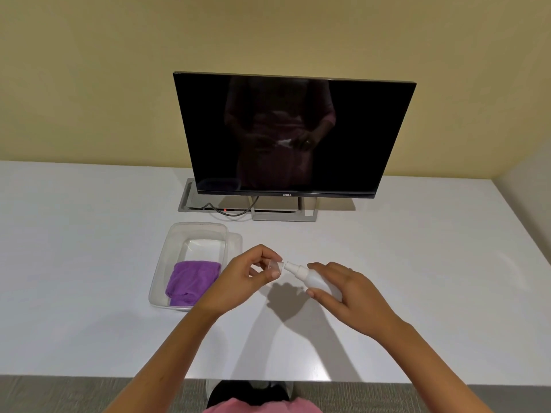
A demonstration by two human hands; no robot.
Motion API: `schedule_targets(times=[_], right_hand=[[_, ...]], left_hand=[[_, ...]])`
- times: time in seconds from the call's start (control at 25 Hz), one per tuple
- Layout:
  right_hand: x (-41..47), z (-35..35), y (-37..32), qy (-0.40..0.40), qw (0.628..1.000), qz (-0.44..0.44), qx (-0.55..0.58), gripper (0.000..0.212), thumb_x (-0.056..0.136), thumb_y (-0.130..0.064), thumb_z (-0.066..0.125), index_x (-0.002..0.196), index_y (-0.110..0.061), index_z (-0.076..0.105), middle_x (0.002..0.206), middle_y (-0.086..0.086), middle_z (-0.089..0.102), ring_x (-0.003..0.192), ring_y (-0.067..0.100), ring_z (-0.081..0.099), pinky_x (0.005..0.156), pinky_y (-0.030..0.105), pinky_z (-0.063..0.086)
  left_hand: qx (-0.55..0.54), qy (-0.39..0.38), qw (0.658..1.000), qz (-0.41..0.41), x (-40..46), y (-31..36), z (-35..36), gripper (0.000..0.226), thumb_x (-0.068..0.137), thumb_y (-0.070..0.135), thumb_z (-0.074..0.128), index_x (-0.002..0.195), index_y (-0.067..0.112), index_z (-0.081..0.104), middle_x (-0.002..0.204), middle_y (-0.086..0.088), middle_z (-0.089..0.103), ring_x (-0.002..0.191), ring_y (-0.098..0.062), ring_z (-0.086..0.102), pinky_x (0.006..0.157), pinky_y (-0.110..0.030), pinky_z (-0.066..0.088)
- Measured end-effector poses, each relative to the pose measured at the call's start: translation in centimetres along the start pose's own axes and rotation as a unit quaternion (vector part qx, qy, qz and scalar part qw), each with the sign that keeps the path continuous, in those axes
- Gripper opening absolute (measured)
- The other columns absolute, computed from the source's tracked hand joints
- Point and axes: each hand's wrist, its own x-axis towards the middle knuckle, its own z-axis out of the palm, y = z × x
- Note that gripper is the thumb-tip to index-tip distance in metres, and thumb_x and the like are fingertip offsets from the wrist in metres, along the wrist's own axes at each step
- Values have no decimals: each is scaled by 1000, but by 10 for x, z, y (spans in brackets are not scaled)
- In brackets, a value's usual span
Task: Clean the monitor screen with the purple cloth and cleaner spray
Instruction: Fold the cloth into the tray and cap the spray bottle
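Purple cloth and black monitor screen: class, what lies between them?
In the head view: bare floor of the clear plastic container, then white table with a dark cable.

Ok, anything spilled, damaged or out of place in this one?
Nothing stands out. The monitor stands upright and dark, the purple cloth lies in the clear container, the left hand holds the clear cap just off the spray bottle in the right hand. No spills.

White table [89, 263], monitor [293, 135], clear container [162, 265], lid [237, 242]
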Motion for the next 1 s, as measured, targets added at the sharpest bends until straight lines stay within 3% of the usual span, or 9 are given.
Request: schedule_targets(times=[0.28, 0.4, 0.48, 0.68, 0.88, 1.0], right_hand=[[10, -3, -27, 9, 1000, -22, -13, 43, 85, -54, 52, 120, -30, 58, 83, -22, 48, 70, 6, 52, 62, 24, 45], [15, -7, -37, 27, 1000, -13, 4, 42, 83, -53, 55, 116, -28, 62, 76, -25, 47, 66, 0, 49, 60, 15, 38], [15, -12, -45, 28, 998, 6, 49, 37, 81, -52, 59, 110, -31, 65, 69, -23, 50, 65, 1, 50, 57, 9, 33], [17, -20, -69, 9, 968, 77, 240, 9, 82, -28, 72, 91, -29, 73, 63, 2, 55, 53, 7, 41, 52, 19, 31], [34, -18, -90, -42, 913, 153, 376, 15, 78, -32, 70, 90, -24, 76, 67, 7, 60, 48, 20, 41, 44, 23, 31], [48, -18, -100, -84, 893, 153, 414, 15, 79, -31, 66, 77, -19, 75, 64, 5, 61, 45, 21, 40, 43, 24, 28]], left_hand=[[29, -9, 999, 15, -12, 19, -10, 15, 85, 18, 66, 95, 30, 66, 86, 10, 66, 80, -2, 58, 70, -14, 43], [76, 16, 996, 50, -14, 25, -11, 15, 85, 16, 64, 92, 30, 65, 83, 9, 66, 77, -4, 58, 69, -14, 42], [106, 32, 990, 84, -18, 29, -13, 14, 84, 18, 63, 89, 32, 63, 83, 10, 65, 77, -7, 58, 69, -15, 43], [144, 42, 978, 148, -24, 39, -22, 14, 84, 18, 60, 91, 30, 57, 84, 10, 64, 79, -11, 58, 69, -22, 45], [176, 34, 970, 166, -25, 43, -46, 11, 86, 21, 56, 91, 31, 55, 82, 10, 63, 78, -14, 56, 67, -31, 45], [180, 24, 968, 173, -26, 48, -65, 8, 86, 19, 56, 91, 23, 59, 83, 9, 64, 78, -13, 55, 67, -32, 46]])
